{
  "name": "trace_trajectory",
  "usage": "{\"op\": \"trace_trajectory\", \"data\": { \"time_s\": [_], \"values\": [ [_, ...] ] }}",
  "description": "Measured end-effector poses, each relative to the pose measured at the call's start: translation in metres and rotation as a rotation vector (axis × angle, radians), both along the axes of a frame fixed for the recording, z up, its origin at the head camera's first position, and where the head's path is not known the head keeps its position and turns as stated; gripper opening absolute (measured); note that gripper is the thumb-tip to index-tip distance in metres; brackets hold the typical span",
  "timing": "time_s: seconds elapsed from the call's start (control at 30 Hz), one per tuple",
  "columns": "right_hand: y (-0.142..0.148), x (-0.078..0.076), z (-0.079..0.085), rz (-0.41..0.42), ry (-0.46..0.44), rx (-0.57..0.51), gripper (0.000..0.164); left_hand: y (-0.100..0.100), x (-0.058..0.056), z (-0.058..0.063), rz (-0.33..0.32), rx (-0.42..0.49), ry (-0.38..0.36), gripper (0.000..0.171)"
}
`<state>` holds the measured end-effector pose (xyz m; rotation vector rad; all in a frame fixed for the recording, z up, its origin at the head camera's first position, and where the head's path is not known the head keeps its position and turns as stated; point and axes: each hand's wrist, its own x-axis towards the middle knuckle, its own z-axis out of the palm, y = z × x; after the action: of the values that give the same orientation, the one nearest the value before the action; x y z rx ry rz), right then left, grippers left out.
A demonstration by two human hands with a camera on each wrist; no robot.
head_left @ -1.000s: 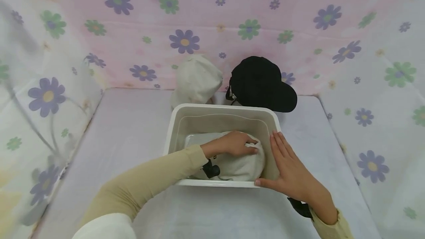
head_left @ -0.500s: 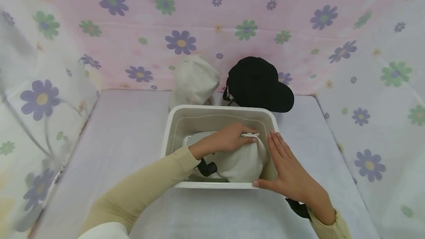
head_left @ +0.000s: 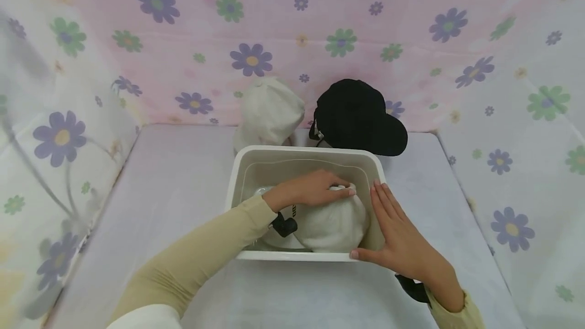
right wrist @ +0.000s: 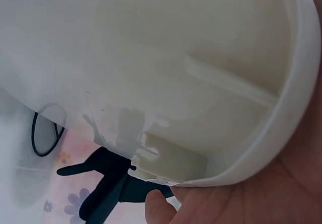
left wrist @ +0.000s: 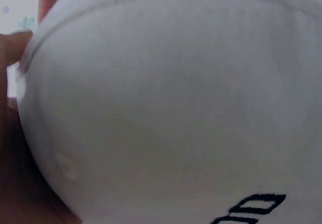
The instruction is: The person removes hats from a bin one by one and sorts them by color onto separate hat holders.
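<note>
- While it sits in the right-hand part of the bin (head_left: 297, 256), the white cap (head_left: 335, 225) is pinched by the left hand (head_left: 313, 188) at its upper edge, probably because that edge is easiest to catch from above.
- That grip is nearly closed, thumb and forefinger either side of a fold of fabric.
- Its crown looks soft, rounded and matt; the left wrist view shows a curved stitched seam and dark outlined embroidery (left wrist: 256, 206).
- Something pale lies under the left forearm too, but the sleeve (head_left: 196, 253) covers much of it, so I cannot tell what it is.
- Fingers straight along the bin's right side and thumb at the near rim, the right hand (head_left: 404, 240) holds no cap; it seems to be steadying the bin.
- Behind the bin, a second pale cap (head_left: 271, 108) and a black cap (head_left: 356, 116) stand side by side on the tabletop (head_left: 183, 166), seemingly kept apart for easy reach.
</note>
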<state>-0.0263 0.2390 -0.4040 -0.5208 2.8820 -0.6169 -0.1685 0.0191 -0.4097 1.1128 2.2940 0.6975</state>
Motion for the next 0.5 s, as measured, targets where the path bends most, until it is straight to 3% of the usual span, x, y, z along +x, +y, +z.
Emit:
{"op": "trace_trajectory", "data": {
  "time_s": [0.23,0.5],
  "values": [
    [-0.0001,0.0015,-0.0010,-0.011,0.007,-0.006,0.128,0.0012,0.0009,-0.0003,0.000,-0.101,0.007,0.049],
    [-0.0014,0.0019,-0.0014,-0.019,0.001,-0.008,0.128,-0.0003,0.0032,0.0008,0.016,-0.063,0.005,0.042]
  ]
}}
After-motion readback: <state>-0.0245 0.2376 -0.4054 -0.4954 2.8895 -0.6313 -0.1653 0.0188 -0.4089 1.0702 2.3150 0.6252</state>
